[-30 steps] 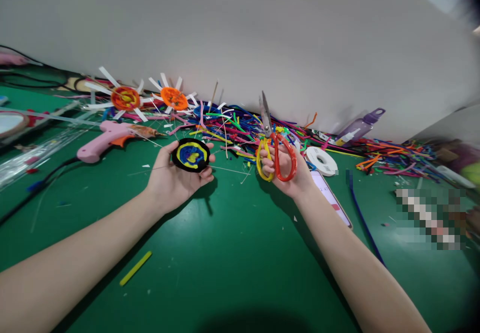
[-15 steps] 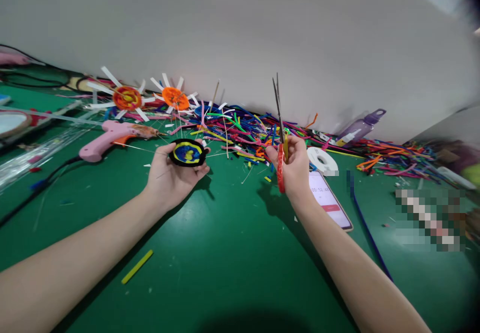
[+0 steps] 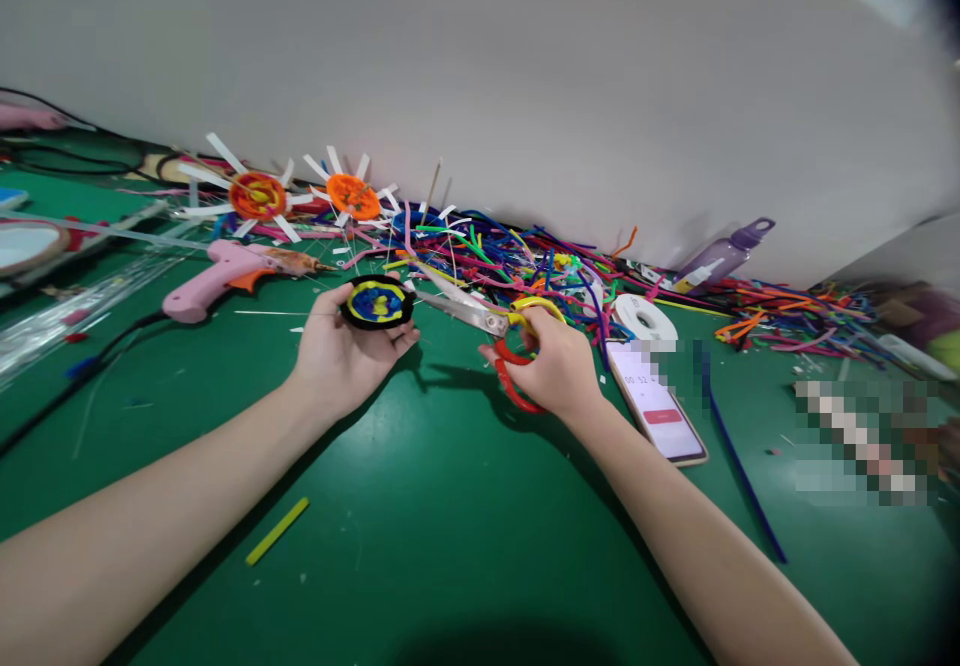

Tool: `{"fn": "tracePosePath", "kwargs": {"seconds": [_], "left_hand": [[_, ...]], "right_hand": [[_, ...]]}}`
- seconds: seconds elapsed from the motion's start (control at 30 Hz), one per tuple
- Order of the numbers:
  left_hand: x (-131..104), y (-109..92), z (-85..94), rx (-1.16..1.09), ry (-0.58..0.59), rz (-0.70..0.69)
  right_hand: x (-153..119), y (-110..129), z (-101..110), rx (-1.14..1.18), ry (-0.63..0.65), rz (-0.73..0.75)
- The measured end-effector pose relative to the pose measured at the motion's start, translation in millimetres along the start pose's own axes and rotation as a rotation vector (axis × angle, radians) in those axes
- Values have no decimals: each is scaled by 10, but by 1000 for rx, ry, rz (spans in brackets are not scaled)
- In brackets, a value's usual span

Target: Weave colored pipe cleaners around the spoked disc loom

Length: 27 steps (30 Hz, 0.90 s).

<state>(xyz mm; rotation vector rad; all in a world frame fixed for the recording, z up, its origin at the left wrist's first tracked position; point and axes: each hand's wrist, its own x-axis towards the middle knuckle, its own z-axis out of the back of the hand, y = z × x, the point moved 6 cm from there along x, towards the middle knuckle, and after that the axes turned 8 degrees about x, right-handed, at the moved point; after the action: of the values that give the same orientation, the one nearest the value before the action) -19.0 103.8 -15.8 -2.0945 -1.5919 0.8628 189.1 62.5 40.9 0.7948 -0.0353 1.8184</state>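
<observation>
Between the thumb and fingers of my left hand [image 3: 337, 356] is a round disc of coiled pipe cleaners [image 3: 377, 303], black at the rim with yellow and blue inside. My right hand [image 3: 559, 361] grips a pair of scissors [image 3: 487, 321] by its red and yellow handles. The blades are spread and point left, with their tips close to the disc's right edge. Whether they touch it I cannot tell. Left of the disc, a pink glue gun [image 3: 225, 276] lies on the green table [image 3: 420, 536].
Behind my hands runs a pile of colourful pipe cleaners [image 3: 510, 256]. Two orange discs with white strips [image 3: 257, 196] stand at the back left. A white ribbon spool [image 3: 645, 318], a phone [image 3: 660, 411] and a purple bottle [image 3: 720, 258] are on the right. One yellow piece [image 3: 277, 531] lies in front.
My right hand has turned the scissors from pointing up to pointing left, bringing the opened blades near the disc. My left hand has hardly moved.
</observation>
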Motion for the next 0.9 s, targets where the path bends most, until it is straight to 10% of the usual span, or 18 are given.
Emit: {"fn": "tracePosePath", "kwargs": {"seconds": [0.9], "left_hand": [[0,45,-20,67,-64,-40]], "right_hand": [[-88,-88,-221,-121,158,66]]}}
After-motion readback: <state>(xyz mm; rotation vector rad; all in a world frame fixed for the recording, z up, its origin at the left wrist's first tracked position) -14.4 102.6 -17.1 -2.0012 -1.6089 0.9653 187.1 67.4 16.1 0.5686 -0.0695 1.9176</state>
